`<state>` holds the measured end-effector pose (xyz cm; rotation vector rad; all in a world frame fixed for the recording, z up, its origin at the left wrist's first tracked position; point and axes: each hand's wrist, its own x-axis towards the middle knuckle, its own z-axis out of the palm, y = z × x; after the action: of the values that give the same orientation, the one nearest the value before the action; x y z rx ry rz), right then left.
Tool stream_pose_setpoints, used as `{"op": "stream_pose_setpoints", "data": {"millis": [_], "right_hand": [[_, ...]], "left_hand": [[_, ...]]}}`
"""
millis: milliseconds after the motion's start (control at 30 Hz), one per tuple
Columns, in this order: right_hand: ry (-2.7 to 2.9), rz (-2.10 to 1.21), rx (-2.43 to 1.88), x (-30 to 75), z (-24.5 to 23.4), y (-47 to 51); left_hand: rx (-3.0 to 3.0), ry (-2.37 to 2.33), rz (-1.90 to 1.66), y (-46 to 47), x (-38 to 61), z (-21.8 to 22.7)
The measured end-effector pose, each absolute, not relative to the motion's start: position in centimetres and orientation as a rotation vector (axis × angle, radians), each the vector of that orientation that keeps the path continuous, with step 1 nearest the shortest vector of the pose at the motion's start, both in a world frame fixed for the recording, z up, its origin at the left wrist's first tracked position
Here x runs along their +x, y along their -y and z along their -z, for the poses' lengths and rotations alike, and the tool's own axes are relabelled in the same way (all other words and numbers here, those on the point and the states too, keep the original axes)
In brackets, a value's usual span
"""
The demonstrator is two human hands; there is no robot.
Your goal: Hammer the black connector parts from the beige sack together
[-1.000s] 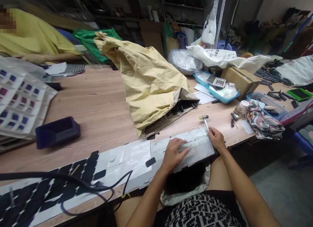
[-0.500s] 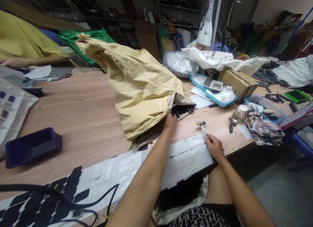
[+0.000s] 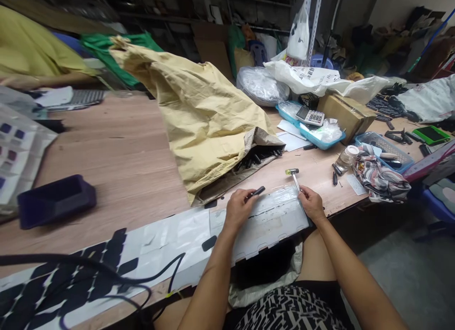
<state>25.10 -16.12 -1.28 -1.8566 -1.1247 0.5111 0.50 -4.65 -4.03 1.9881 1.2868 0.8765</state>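
Between the fingers of my left hand (image 3: 239,209) is a small black cylindrical piece (image 3: 259,191), held above the taped white board (image 3: 272,225) at the table's edge. My right hand (image 3: 312,204) grips the metal handle of a small hammer (image 3: 293,172), whose head is yellow at one end and dark at the other. Beyond my left hand lies a large yellow sack (image 3: 209,116), its mouth turned towards me. Several black pieces (image 3: 254,158) show inside that mouth.
On the left are a dark purple tray (image 3: 57,202) and black flat pieces on white sheets, crossed by a black cable (image 3: 88,268). To the right stand a jar (image 3: 347,159), a blue basket (image 3: 405,159), a patterned cloth (image 3: 382,176) and a cardboard box (image 3: 343,114). A co-worker's yellow sleeve (image 3: 35,45) shows far left.
My left hand has come out of the sack's mouth, back towards me, with a black cylindrical piece in its fingers. My right hand still holds the hammer in nearly the same place.
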Motion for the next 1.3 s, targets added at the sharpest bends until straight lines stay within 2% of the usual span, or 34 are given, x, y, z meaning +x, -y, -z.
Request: {"op": "stream_pose_setpoints", "data": {"millis": [300,600,733,1300], "right_hand": [[1.154,-0.478,-1.874,25.2,1.2,16.2],[1.641,-0.174,-1.751,21.6,0.2,20.1],[1.682,-0.101,-1.763,21.1,0.4,20.8],[1.87,0.02,-1.78,19.4,0.3,21.7]], "left_hand": [[2.17,-1.183,-0.827,7.6,0.7,5.0],[2.136,-1.205,-0.806,7.5,0.7,4.9],[2.126,-1.214,-0.797,7.5,0.7,4.9],[2.149,-1.223,-0.794,7.4,0.7,5.1]]}}
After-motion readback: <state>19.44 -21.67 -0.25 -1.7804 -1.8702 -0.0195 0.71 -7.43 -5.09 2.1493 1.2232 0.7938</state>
